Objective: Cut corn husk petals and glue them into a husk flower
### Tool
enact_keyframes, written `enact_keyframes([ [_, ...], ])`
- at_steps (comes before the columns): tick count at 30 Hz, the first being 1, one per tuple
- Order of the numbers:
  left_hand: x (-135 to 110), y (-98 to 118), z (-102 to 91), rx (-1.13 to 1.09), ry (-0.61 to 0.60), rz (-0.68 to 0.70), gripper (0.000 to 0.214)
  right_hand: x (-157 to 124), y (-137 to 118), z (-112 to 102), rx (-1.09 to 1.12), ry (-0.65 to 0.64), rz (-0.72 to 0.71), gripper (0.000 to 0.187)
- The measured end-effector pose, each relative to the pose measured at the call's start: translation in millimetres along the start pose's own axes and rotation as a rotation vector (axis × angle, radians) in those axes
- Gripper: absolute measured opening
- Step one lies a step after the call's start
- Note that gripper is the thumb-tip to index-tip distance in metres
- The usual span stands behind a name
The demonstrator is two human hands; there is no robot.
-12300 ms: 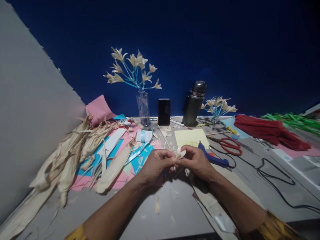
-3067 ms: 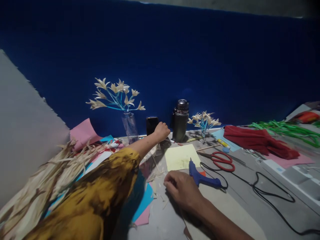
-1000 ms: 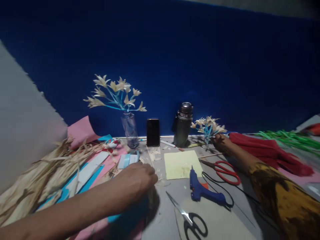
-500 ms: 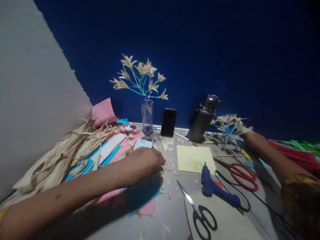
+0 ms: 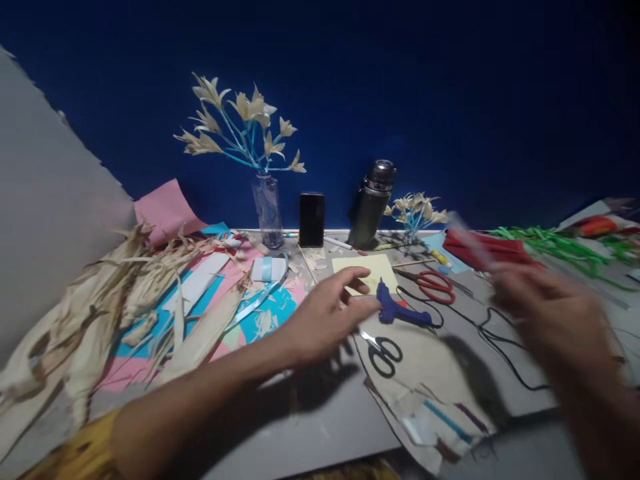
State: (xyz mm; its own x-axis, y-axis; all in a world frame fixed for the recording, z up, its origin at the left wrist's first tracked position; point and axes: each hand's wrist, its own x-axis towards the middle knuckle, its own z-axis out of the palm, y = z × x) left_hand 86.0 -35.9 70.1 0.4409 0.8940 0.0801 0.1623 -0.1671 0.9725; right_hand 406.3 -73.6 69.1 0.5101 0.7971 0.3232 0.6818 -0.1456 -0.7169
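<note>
My left hand (image 5: pixel 325 313) hovers over the table with thumb and fingers apart and nothing between them. Its thumb is close to the blue glue gun (image 5: pixel 406 315); whether they touch I cannot tell. On the right, my right hand (image 5: pixel 555 320) is blurred by motion, closed around a translucent stick that looks like a glue stick (image 5: pixel 470 239). Black-handled scissors (image 5: pixel 384 357) lie on a pale cloth (image 5: pixel 425 363) below the gun. Behind it are red-handled scissors (image 5: pixel 435 287) and a yellow paper sheet (image 5: pixel 376 267).
Husk flowers (image 5: pixel 245 123) stand in a glass vase (image 5: pixel 269 213), beside a phone (image 5: pixel 311 220) and a flask (image 5: pixel 371 207). Dried husks (image 5: pixel 95 320) cover the left. A smaller flower bunch (image 5: pixel 415 213), red cloth (image 5: pixel 485 250) and green strips (image 5: pixel 555 250) are at right; a black cord (image 5: pixel 510 363) crosses there.
The view has turned right. My right hand has left the small flower bunch and come nearer, holding the translucent stick. My left hand has moved from the husks towards the glue gun, its fingers spreading.
</note>
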Motion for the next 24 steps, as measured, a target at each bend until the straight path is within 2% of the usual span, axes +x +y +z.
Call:
enact_keyframes([
  [1, -2.9, -1.1, 14.2, -0.084, -0.015, 0.004, 0.049, -27.8, -14.2, 22.8, 0.155, -0.159, -0.010, 0.036],
  [2, -6.1, -2.0, 25.8, -0.162, -0.004, 0.020, 0.046, -51.8, -27.7, 43.6, 0.266, -0.335, -0.031, 0.035],
  [3, -9.7, -2.8, 33.8, -0.217, 0.013, 0.033, 0.039, -71.1, -39.3, 60.8, 0.340, -0.458, -0.068, 0.034],
  [5, -17.1, -4.6, 37.7, -0.228, 0.031, 0.052, 0.027, -93.8, -53.2, 81.3, 0.372, -0.702, -0.197, 0.033],
  [6, -20.7, -6.1, 34.3, -0.207, 0.056, 0.049, 0.027, -97.2, -54.5, 85.1, 0.334, -0.768, -0.306, 0.030],
  [7, -23.9, -8.0, 28.5, -0.182, 0.088, 0.037, 0.028, -95.9, -52.3, 85.9, 0.255, -0.761, -0.413, 0.028],
  [9, -29.0, -13.7, 14.4, -0.181, 0.186, -0.014, 0.028, -83.4, -39.4, 83.7, 0.012, -0.568, -0.552, 0.029],
  [10, -30.9, -17.3, 8.2, -0.212, 0.227, -0.050, 0.029, -74.1, -30.5, 82.9, -0.160, -0.475, -0.550, 0.029],
  [11, -32.2, -21.3, 3.5, -0.259, 0.257, -0.083, 0.030, -64.4, -21.3, 83.0, -0.329, -0.452, -0.537, 0.027],
  [13, -33.8, -29.8, 0.0, -0.360, 0.275, -0.134, 0.033, -46.4, -4.6, 86.6, -0.575, -0.513, -0.503, 0.024],
  [15, -34.7, -38.0, 2.9, -0.425, 0.261, -0.178, 0.034, -33.0, 7.4, 92.5, -0.682, -0.582, -0.486, 0.020],
  [17, -35.7, -44.8, 8.5, -0.451, 0.221, -0.225, 0.035, -24.3, 15.0, 96.9, -0.682, -0.606, -0.492, 0.023],
  [19, -37.2, -49.1, 13.6, -0.449, 0.147, -0.248, 0.036, -17.7, 19.6, 96.8, -0.583, -0.568, -0.488, 0.038],
  [21, -39.1, -50.5, 16.7, -0.419, 0.067, -0.237, 0.037, -11.0, 20.9, 91.8, -0.397, -0.495, -0.460, 0.052],
  [24, -41.0, -47.7, 18.6, -0.358, 0.012, -0.214, 0.039, 0.2, 14.2, 78.7, -0.083, -0.435, -0.397, 0.050],
])
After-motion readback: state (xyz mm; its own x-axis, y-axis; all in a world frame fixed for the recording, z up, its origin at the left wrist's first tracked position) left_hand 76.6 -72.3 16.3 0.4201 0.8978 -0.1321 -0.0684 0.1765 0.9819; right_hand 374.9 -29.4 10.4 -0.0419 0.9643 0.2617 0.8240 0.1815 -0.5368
